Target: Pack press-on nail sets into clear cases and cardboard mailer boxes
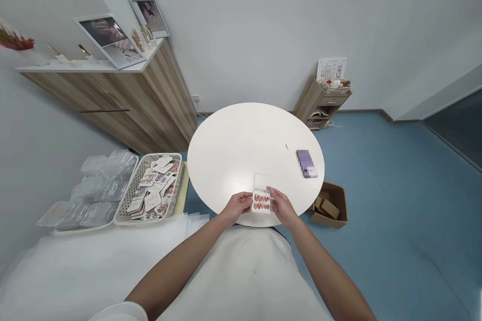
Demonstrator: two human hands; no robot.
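Note:
Close to the near edge of a round white table, a small clear plastic case is held between my two hands with its lid raised. Inside lies a card of press-on nails, two rows in reddish and golden tones. My left hand pinches the case's left side. On the opposite side, my right hand grips the case, its thumb near the upper right corner by the hinge. The undersides of the fingers are hidden.
A purple pixelated object lies on the table's right. Left stand a white basket of nail cards and a tray of clear cases. A cardboard box sits on the floor at right. Wooden cabinets line the wall.

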